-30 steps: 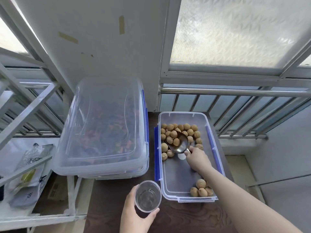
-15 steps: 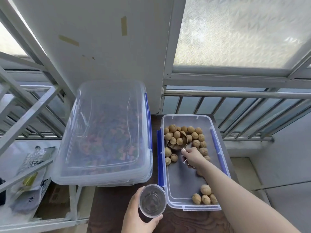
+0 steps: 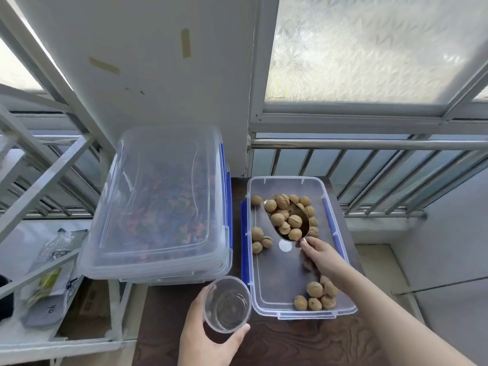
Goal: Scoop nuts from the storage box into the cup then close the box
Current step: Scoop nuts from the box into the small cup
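The nuts (image 3: 287, 220) are hard, round and light, so they should roll at the least tilt; several are heaped in the metal scoop (image 3: 289, 220), which I hold over the far half of the open storage box (image 3: 340, 307), more nuts lying loose around and under it and a small cluster at the near right corner; my right hand (image 3: 320, 253) pinches the scoop's short handle at its near end, fingers closed on it, and I judge that the place to hold, keeping the bowl level so nothing rolls off the lip; the scoop looks stiff and smooth, likely slippery; my left hand (image 3: 206, 339) wraps the clear cup (image 3: 227, 305), thumb and fingers curled round its wall, just beside the box's near left corner; the cup is empty, thin and probably easy to squash, so I grip gently; to the left stands a bigger lidded bin (image 3: 158, 202); I cannot see the box's lid
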